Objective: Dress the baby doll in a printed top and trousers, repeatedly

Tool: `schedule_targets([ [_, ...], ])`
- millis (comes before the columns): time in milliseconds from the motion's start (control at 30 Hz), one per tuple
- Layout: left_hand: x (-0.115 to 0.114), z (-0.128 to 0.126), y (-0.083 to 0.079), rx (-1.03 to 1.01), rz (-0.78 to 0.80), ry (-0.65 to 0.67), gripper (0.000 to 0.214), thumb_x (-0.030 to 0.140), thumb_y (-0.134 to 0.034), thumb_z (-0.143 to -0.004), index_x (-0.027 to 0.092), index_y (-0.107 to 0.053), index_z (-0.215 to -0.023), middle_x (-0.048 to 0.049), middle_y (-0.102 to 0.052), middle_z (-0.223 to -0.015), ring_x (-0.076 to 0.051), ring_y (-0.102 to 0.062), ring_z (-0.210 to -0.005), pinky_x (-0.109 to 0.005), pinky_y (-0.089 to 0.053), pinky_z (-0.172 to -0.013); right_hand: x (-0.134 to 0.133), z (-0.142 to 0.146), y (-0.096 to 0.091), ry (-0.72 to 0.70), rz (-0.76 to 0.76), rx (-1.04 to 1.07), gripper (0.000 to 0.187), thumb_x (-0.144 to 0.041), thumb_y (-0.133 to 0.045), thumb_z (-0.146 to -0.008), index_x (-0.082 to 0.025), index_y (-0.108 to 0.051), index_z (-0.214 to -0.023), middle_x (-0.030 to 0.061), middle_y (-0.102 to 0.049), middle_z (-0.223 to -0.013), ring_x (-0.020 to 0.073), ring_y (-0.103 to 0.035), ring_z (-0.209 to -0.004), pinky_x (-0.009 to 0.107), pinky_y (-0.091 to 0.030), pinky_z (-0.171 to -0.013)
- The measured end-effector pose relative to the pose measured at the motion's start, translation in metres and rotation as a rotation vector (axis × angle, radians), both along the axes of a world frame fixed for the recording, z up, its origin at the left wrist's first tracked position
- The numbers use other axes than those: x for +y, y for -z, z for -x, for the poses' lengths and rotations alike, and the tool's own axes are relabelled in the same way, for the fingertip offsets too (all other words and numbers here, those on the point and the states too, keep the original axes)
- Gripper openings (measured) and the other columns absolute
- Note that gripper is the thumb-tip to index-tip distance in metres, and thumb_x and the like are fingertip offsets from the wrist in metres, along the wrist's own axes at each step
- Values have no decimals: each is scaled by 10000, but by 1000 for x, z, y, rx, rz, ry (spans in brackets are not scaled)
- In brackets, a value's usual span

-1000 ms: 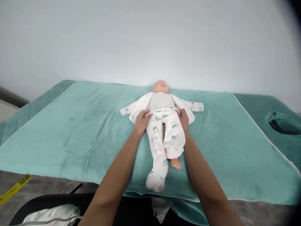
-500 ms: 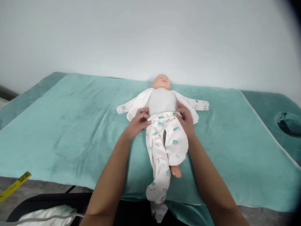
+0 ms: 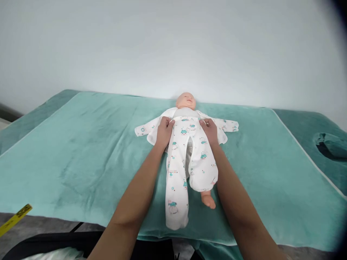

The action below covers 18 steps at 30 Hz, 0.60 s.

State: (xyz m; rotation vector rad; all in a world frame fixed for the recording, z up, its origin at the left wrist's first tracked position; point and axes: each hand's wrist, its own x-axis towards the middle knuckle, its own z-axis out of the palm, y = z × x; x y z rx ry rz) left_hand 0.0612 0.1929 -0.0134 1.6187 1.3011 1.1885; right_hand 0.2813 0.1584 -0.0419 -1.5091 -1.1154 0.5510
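A baby doll (image 3: 185,101) lies on its back, head toward the wall. White printed baby pants (image 3: 176,173) are on its legs, the waistband drawn high over the grey-white torso. My left hand (image 3: 165,130) grips the waistband at its left side, fingers closed on the cloth. At the opposite side my right hand (image 3: 209,129) pinches the same waistband. The left pant leg covers its foot; a bare foot (image 3: 208,200) sticks out of the shorter right leg. Under the doll an open white jacket (image 3: 227,125) spreads, its sleeves stretched out to both sides.
A teal cloth (image 3: 89,155) covers the long bed, with a round face hole (image 3: 332,146) at the right end. Behind it rises a pale wall (image 3: 173,47). A yellow strip (image 3: 16,219) and a black bag-like item (image 3: 51,242) are at the lower left.
Both hands have pulled the waistband up the torso toward the chest, and now close on it. The left pant leg has straightened, and the gap between the legs has widened.
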Motion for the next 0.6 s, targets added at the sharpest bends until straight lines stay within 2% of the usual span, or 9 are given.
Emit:
schedule_targets([
  [100, -7, 15, -7, -56, 140, 200, 254, 395, -608, -883, 204, -520, -740, 30, -479, -659, -134, -438, -641, -265, -378, -625, -6, -6, 5, 8, 36, -75, 406, -623, -610, -816, -225, -551, -762, -14, -556, -732, 167, -484, -726, 283, -408, -681],
  [167, -8, 28, -13, -83, 252, 360, 294, 438, -619, -873, 197, -544, -722, 25, -489, -649, -127, -453, -609, -262, -401, -598, -13, -12, 1, -13, 92, -162, 435, -646, -617, -820, -224, -558, -734, -12, -560, -712, 168, -476, -709, 283, -385, -651],
  [267, -7, 42, -18, -80, 373, 507, 246, 405, -629, -852, 191, -591, -737, 6, -562, -689, -134, -537, -637, -264, -463, -621, -25, -21, -10, -124, 197, -233, 439, -623, -589, -858, -217, -550, -694, -5, -568, -688, 170, -474, -696, 285, -361, -616],
  [367, -4, 50, -18, -48, 460, 648, 123, 311, -688, -771, 196, -650, -788, -20, -655, -789, -174, -627, -757, -300, -530, -702, -38, -29, -18, -307, 277, -82, 362, -554, -580, -879, -217, -556, -748, -19, -551, -680, 151, -455, -651, 270, -360, -575],
  [433, -3, 52, -17, -19, 460, 726, 149, 264, -721, -719, 205, -688, -851, -37, -702, -892, -214, -658, -873, -340, -552, -781, -45, -32, -21, -425, 312, 104, 287, -498, -615, -862, -220, -565, -815, -33, -548, -696, 131, -445, -616, 256, -369, -557],
  [500, -2, 53, -15, -1, 437, 751, 206, 245, -738, -692, 207, -703, -891, -43, -719, -956, -242, -665, -948, -363, -550, -834, -50, -33, -24, -514, 320, 253, 252, -445, -674, -819, -219, -570, -863, -34, -578, -754, 124, -481, -636, 251, -402, -583],
  [600, -2, 53, -10, -7, 424, 709, 203, 244, -741, -687, 189, -696, -877, -34, -717, -926, -243, -668, -935, -358, -535, -840, -54, -33, -28, -600, 323, 311, 319, -377, -777, -714, -218, -571, -898, -12, -634, -885, 158, -564, -774, 279, -467, -681],
])
